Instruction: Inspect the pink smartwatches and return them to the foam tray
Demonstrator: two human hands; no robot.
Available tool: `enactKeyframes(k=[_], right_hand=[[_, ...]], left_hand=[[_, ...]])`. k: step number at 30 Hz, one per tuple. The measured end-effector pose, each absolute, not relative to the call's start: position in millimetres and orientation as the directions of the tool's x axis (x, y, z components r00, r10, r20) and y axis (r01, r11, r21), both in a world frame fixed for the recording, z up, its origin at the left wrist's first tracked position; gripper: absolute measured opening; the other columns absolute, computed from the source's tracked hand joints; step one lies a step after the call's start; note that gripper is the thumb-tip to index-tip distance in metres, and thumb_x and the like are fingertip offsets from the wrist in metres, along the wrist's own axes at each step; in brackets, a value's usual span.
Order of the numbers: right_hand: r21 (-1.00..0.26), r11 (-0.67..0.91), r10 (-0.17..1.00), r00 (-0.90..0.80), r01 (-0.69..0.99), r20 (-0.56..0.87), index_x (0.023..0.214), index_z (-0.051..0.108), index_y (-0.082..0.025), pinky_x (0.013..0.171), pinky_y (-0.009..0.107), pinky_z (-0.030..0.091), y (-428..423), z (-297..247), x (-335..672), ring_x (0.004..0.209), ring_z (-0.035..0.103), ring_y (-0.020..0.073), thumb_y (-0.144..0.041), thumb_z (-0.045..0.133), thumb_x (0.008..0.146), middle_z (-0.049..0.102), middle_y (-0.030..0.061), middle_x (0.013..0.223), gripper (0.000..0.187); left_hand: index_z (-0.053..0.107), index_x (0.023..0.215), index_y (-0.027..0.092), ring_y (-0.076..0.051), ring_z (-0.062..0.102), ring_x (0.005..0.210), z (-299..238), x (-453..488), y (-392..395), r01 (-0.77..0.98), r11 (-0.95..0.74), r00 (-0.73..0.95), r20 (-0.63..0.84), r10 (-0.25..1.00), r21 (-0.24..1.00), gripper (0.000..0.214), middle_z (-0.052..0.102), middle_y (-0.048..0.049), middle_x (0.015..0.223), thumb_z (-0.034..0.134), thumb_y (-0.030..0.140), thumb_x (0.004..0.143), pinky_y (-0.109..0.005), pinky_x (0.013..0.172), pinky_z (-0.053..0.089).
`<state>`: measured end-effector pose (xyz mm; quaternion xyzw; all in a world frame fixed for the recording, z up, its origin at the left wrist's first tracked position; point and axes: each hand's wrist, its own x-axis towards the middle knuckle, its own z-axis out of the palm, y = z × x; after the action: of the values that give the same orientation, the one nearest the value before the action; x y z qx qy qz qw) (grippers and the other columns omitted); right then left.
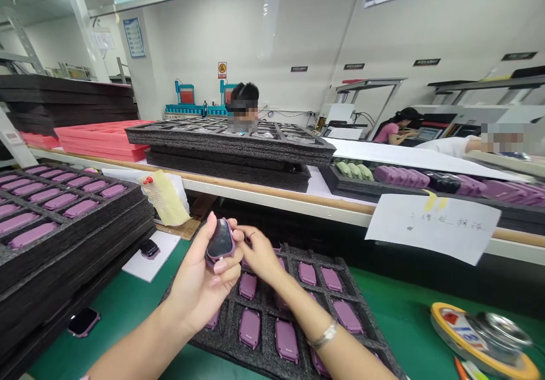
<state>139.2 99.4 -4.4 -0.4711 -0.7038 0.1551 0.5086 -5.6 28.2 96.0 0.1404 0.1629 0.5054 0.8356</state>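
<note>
My left hand (pixel 200 280) is closed around a small purple watch body with a dark screen (pixel 220 242), held up above the green bench. My right hand (pixel 255 252) pinches at the right edge of that same watch body, fingers pressed together. Directly below both hands lies a black foam tray (pixel 340 289) whose pockets hold several purple watch bodies face down.
A tall stack of black foam trays (pixel 63 238) with purple parts stands at the left. Two loose watch bodies lie near it, one on the mat (pixel 84 321) and one on a white card (pixel 150 249). Tape rolls (pixel 481 334) sit at the right. Other people work behind the raised shelf.
</note>
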Motion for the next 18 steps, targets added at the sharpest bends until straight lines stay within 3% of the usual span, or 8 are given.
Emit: enactKeyframes(k=[4, 7, 9, 11, 14, 18], right_hand=[[-0.736, 0.548, 0.786, 0.059, 0.398, 0.616, 0.115, 0.063, -0.023, 0.092, 0.033, 0.059, 56, 40, 176, 0.103, 0.073, 0.0176, -0.04, 0.046, 0.105, 0.075, 0.0059, 0.111, 0.027], [-0.638, 0.645, 0.692, 0.033, 0.42, 0.721, 0.114, 0.062, -0.028, 0.094, 0.028, 0.058, 9, 59, 194, 0.106, 0.07, 0.0155, -0.042, 0.061, 0.097, 0.072, 0.0025, 0.11, 0.022], [-0.469, 0.701, 0.61, -0.109, 0.537, 0.785, 0.112, 0.064, -0.026, 0.098, 0.028, 0.056, -14, 60, 197, 0.111, 0.067, 0.0176, -0.04, 0.075, 0.088, 0.068, 0.0051, 0.116, 0.03], [-0.359, 0.709, 0.574, -0.2, 0.607, 0.794, 0.103, 0.065, -0.024, 0.098, 0.027, 0.056, -26, 57, 197, 0.109, 0.067, 0.0177, -0.036, 0.079, 0.085, 0.065, 0.0068, 0.117, 0.026], [-0.328, 0.708, 0.557, -0.209, 0.625, 0.804, 0.087, 0.062, -0.024, 0.089, 0.024, 0.059, -30, 54, 197, 0.1, 0.069, 0.0157, -0.031, 0.074, 0.089, 0.063, 0.0052, 0.107, 0.014], [-0.242, 0.732, 0.482, -0.233, 0.637, 0.845, 0.089, 0.065, -0.022, 0.09, 0.03, 0.06, -30, 57, 199, 0.102, 0.069, 0.0186, -0.02, 0.069, 0.091, 0.064, 0.0066, 0.102, 0.005]], left_hand=[[0.07, 0.098, 0.008, -0.002, 0.047, 0.048, 88, -3, 30, -0.721, 0.406, 0.449, -0.067, 0.891, 0.562, 0.035, 0.064, -0.0067, 0.082, 0.057, 0.041, 0.1, -0.01, 0.041, 0.033], [0.071, 0.101, 0.008, -0.004, 0.049, 0.052, 78, 6, 29, -0.603, 0.519, 0.59, -0.1, 0.802, 0.606, 0.048, 0.066, -0.0081, 0.087, 0.076, 0.053, 0.084, -0.013, 0.045, 0.036], [0.072, 0.096, 0.009, -0.005, 0.049, 0.051, 71, 13, 26, -0.514, 0.604, 0.685, -0.133, 0.716, 0.609, 0.052, 0.063, -0.0052, 0.08, 0.078, 0.057, 0.079, -0.014, 0.044, 0.032], [0.071, 0.09, 0.01, -0.003, 0.046, 0.048, 65, 20, 21, -0.448, 0.649, 0.742, -0.149, 0.654, 0.615, 0.049, 0.06, -0.0025, 0.075, 0.078, 0.057, 0.079, -0.014, 0.042, 0.026], [0.069, 0.089, 0.012, -0.002, 0.043, 0.047, 59, 26, 14, -0.403, 0.676, 0.773, -0.167, 0.613, 0.617, 0.048, 0.059, -0.0017, 0.074, 0.08, 0.056, 0.078, -0.013, 0.042, 0.019], [0.065, 0.088, 0.014, -0.003, 0.045, 0.048, 58, 28, 7, -0.403, 0.694, 0.775, -0.18, 0.605, 0.597, 0.046, 0.056, 0.0016, 0.071, 0.087, 0.051, 0.072, -0.014, 0.043, 0.018]])
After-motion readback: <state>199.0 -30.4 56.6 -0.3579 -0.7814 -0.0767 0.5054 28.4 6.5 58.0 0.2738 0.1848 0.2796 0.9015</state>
